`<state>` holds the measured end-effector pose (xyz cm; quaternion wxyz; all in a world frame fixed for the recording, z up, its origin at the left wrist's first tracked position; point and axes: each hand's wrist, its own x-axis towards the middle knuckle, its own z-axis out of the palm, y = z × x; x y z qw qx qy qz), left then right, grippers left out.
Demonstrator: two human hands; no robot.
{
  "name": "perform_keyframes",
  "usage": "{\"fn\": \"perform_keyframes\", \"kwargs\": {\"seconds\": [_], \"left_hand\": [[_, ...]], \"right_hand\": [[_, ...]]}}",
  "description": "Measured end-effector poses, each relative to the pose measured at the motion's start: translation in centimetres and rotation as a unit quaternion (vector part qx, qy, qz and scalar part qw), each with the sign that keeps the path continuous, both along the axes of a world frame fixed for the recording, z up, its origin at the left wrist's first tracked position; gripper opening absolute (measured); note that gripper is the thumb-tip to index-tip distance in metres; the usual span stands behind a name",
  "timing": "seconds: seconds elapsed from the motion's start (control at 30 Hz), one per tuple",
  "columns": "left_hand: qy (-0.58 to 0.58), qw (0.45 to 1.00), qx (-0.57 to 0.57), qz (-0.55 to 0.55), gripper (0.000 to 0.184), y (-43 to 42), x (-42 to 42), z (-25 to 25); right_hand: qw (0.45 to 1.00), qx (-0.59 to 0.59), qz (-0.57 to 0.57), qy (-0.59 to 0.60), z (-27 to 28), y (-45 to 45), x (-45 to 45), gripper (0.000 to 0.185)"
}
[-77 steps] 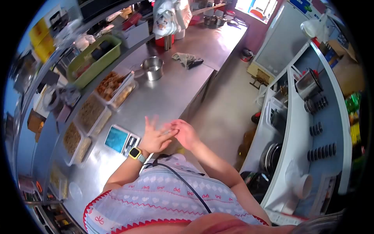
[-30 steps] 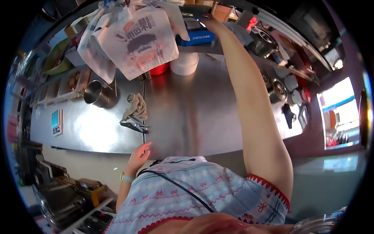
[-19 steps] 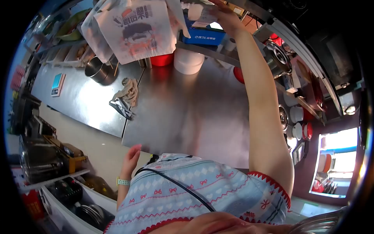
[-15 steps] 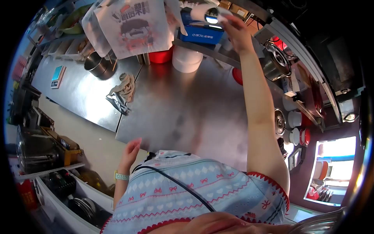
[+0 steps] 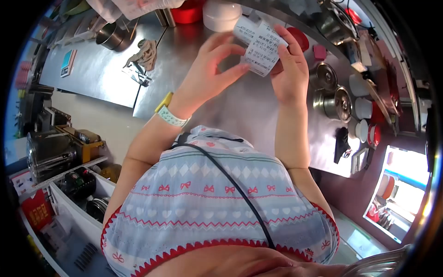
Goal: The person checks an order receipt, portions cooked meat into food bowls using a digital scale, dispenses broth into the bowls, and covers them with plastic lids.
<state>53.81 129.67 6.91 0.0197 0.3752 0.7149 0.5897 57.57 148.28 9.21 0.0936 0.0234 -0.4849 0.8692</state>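
A printed paper receipt (image 5: 264,50), with a second printed flap bent off at its upper left, is raised over the steel counter. My right hand (image 5: 290,69) grips its right edge, thumb in front and fingers partly behind the paper. At the lower left edge, my left hand (image 5: 210,74) has its thumb and index finger curved round to the paper, closed loosely on that corner. Some of the left fingertips are hidden by the receipt. A yellow watch with a pale patterned strap is on the left wrist.
On the steel counter (image 5: 221,111) are a crumpled cloth (image 5: 146,54), a steel pot (image 5: 110,36), a blue-topped scale (image 5: 68,62) and a white tub (image 5: 221,16). Lidded steel pots (image 5: 341,102) stand at right. An open drawer (image 5: 108,184) is low at left.
My right hand has come down from the blue box at the back, bringing the white paper nearer. My left hand has risen from my side to the paper. The view has tilted downward.
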Motion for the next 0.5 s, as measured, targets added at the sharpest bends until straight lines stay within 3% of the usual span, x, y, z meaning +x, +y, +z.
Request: {"fn": "perform_keyframes", "kwargs": {"seconds": [0.07, 0.2, 0.27, 0.37, 0.5], "left_hand": [[-0.034, 0.995, -0.004, 0.092, 0.027, 1.0, 1.0, -0.7], [0.002, 0.995, -0.061, 0.076, 0.025, 0.9, 3.0, -1.1], [-0.038, 0.996, -0.080, 0.014, 0.024, 0.5, 3.5, -1.3], [-0.074, 0.997, -0.026, -0.014, 0.022, 0.2, 4.0, -2.0], [-0.090, 0.993, -0.047, -0.059, 0.021, -0.3, 4.4, -3.5]], "right_hand": [[1.000, 0.014, -0.024, 0.004, 0.2, -0.1, 1.2, 0.037], [0.998, 0.029, -0.048, -0.019, 0.4, 1.0, 2.6, 0.038], [0.997, 0.049, -0.053, 0.017, 0.5, 1.3, 3.0, 0.043], [0.997, 0.049, -0.045, 0.029, 0.5, 1.4, 3.4, 0.042], [0.993, 0.095, -0.066, 0.017, 0.6, 1.4, 3.5, 0.047]]}}
